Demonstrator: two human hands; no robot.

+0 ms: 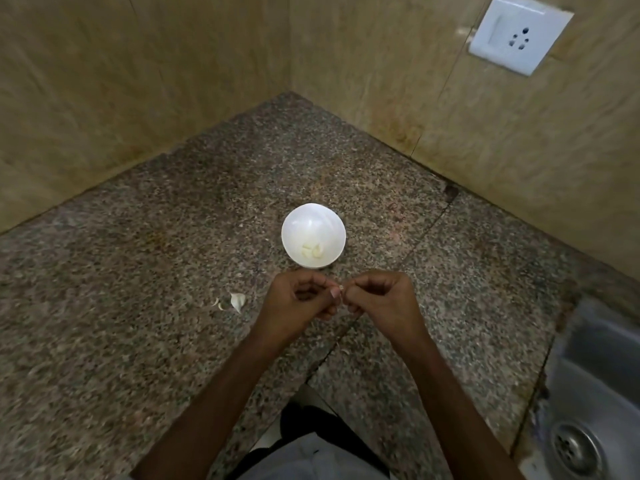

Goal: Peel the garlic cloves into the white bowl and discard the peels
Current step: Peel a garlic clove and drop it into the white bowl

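A small white bowl (313, 220) stands on the speckled granite counter, with a few peeled garlic cloves (312, 250) at its bottom. Just in front of the bowl my left hand (298, 301) and my right hand (379, 299) meet fingertip to fingertip. Between them they pinch a small garlic clove (340, 288), of which only a pale tip shows. Left of my hands an unpeeled garlic clove (238, 301) lies on the counter beside some bits of peel (218, 304).
Beige tiled walls close the counter's far corner. A white wall socket (518, 34) sits at the upper right. A steel sink (595, 403) with a drain is at the lower right. A seam (349, 336) runs diagonally across the granite under my hands.
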